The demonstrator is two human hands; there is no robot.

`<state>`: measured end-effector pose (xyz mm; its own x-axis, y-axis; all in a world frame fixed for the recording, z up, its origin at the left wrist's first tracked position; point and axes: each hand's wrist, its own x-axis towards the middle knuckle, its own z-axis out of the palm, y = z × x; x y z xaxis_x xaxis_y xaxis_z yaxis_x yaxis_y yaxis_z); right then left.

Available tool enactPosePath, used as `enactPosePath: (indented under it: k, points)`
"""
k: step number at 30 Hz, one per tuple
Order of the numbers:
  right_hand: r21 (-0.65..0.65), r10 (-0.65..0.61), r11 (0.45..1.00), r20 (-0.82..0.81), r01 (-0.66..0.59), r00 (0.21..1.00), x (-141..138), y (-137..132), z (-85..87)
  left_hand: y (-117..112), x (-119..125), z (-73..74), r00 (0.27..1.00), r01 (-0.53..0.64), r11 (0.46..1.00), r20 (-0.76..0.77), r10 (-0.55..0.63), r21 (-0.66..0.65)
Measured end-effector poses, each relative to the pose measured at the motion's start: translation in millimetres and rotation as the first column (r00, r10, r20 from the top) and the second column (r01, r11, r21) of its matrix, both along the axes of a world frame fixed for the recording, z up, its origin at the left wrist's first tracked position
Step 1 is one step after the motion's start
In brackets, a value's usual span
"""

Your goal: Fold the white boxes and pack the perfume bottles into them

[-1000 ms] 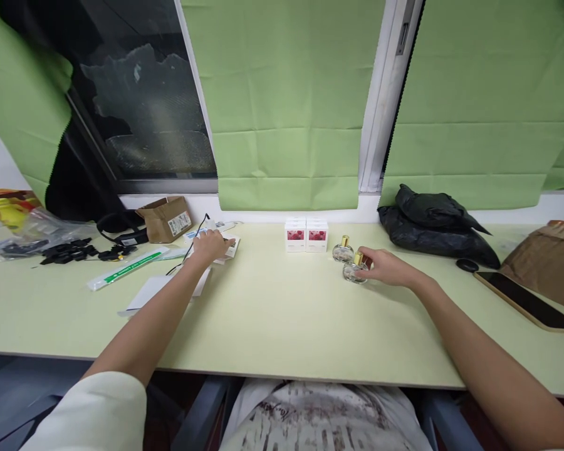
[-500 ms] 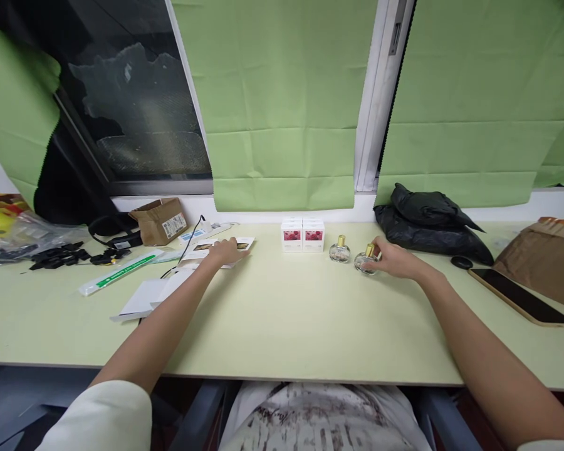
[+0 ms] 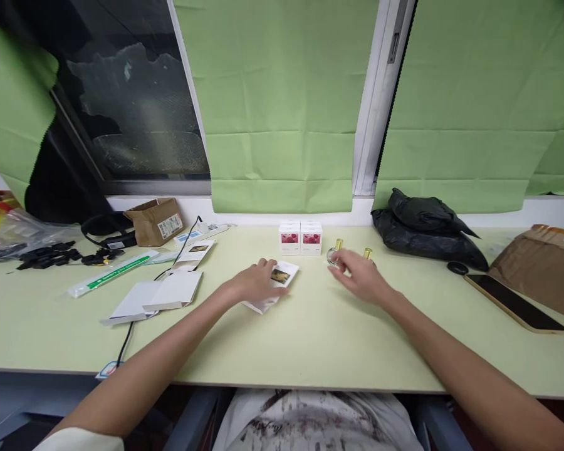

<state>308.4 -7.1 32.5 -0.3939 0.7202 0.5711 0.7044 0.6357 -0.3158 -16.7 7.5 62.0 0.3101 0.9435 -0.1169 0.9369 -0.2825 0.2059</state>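
My left hand (image 3: 251, 285) lies on a white flat carton (image 3: 277, 282) with a small dark picture, holding it on the pale green table (image 3: 310, 332) in front of me. My right hand (image 3: 360, 275) hovers with fingers spread just in front of two small glass perfume bottles with gold caps, the left bottle (image 3: 334, 252) and the right bottle (image 3: 367, 253), holding nothing. Two white boxes with red rose prints (image 3: 301, 240) stand behind the carton by the window sill. Another flat carton (image 3: 195, 252) lies further left.
Folded white cartons (image 3: 157, 294) and a black cable (image 3: 169, 269) lie at the left with a brown cardboard box (image 3: 154, 220), a green-striped packet (image 3: 113, 272) and black clips (image 3: 49, 255). At the right are a black bag (image 3: 427, 228), a phone (image 3: 514, 302) and a brown parcel (image 3: 543, 266).
My left hand has dragged one white carton from the left pile to the middle. My right hand has let go of the right bottle and drifted left in front of both bottles.
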Motion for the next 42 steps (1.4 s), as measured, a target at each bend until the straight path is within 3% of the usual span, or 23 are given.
enactPosePath:
  k: [3, 5, 9, 16, 21, 25, 30, 37, 42]
  points:
    - [-0.298, 0.169, 0.943, 0.039, -0.15, 0.985, -17.4, -9.9, -8.7, -11.2, 20.8, -7.3, 0.988, 0.099, 0.995, 0.12, -0.095, -0.029]
    - [-0.418, 0.202, 0.889, -0.01, -0.187, 0.979, -21.6, -12.8, -12.8, -9.7, 28.4, -12.0, 0.949, 0.191, 0.982, 0.257, -0.183, -0.007]
    - [-0.488, 0.124, 0.853, -0.154, -0.184, 0.98, -18.3, -8.4, -20.2, 0.6, 28.2, -22.4, 0.787, 0.348, 0.932, 0.511, -0.347, 0.096]
    - [-0.548, 0.071, 0.813, -0.245, -0.198, 0.967, -9.2, 5.5, -29.5, 3.1, 11.9, -43.4, 0.566, 0.463, 0.883, 0.739, -0.365, 0.081]
    - [-0.57, 0.09, 0.763, -0.375, -0.306, 0.923, -2.4, 12.4, -36.7, 3.4, 8.9, -43.8, 0.573, 0.489, 0.872, 0.749, -0.333, 0.013]
    - [-0.558, 0.11, 0.733, -0.467, -0.389, 0.877, 1.2, 17.4, -40.6, 6.7, 9.1, -48.4, 0.568, 0.459, 0.887, 0.748, -0.343, 0.059]
    - [-0.583, 0.17, 0.709, -0.405, -0.397, 0.898, 1.3, 13.6, -38.2, 8.4, 11.7, -56.7, 0.581, 0.426, 0.901, 0.741, -0.337, 0.076]
    - [-0.481, 0.151, 0.777, -0.485, -0.407, 0.861, -7.7, 10.5, -39.1, -1.3, 16.9, -52.4, 0.588, 0.427, 0.898, 0.721, -0.366, 0.107]
    - [-0.467, 0.119, 0.84, -0.338, -0.276, 0.934, -8.2, 8.7, -36.2, 2.5, 12.0, -48.1, 0.557, 0.494, 0.869, 0.771, -0.31, -0.008]
